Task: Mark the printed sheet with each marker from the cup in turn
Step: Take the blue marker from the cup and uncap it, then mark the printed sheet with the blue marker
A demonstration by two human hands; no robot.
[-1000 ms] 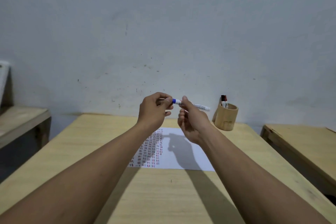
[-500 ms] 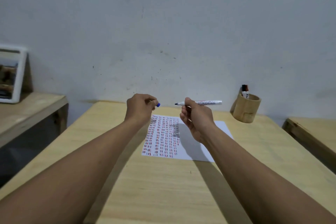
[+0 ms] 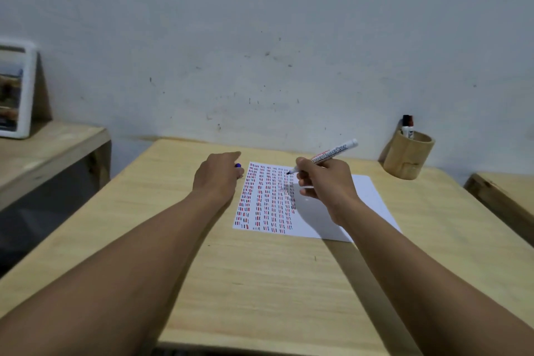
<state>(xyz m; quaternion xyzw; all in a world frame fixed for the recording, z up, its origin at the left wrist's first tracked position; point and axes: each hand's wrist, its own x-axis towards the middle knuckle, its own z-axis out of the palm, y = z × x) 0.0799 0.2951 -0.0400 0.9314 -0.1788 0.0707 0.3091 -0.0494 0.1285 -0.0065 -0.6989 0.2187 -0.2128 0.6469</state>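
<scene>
We hold the uncapped marker point(image 3: 326, 155) in our closed right hand point(image 3: 323, 182), tip poised over the printed sheet point(image 3: 367, 199) on the table point(image 3: 260, 283). Our left hand point(image 3: 218, 179) is curled around the blue cap point(image 3: 237, 165) beside the sheet. The cup point(image 3: 409, 157) stands well right.

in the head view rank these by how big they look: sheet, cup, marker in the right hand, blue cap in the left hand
1. sheet, by far the widest
2. cup
3. marker, about as long as the cup is wide but much thinner
4. blue cap, only a tip shows past the left hand

The cup sits farther back, so it looks smaller than it is.
</scene>
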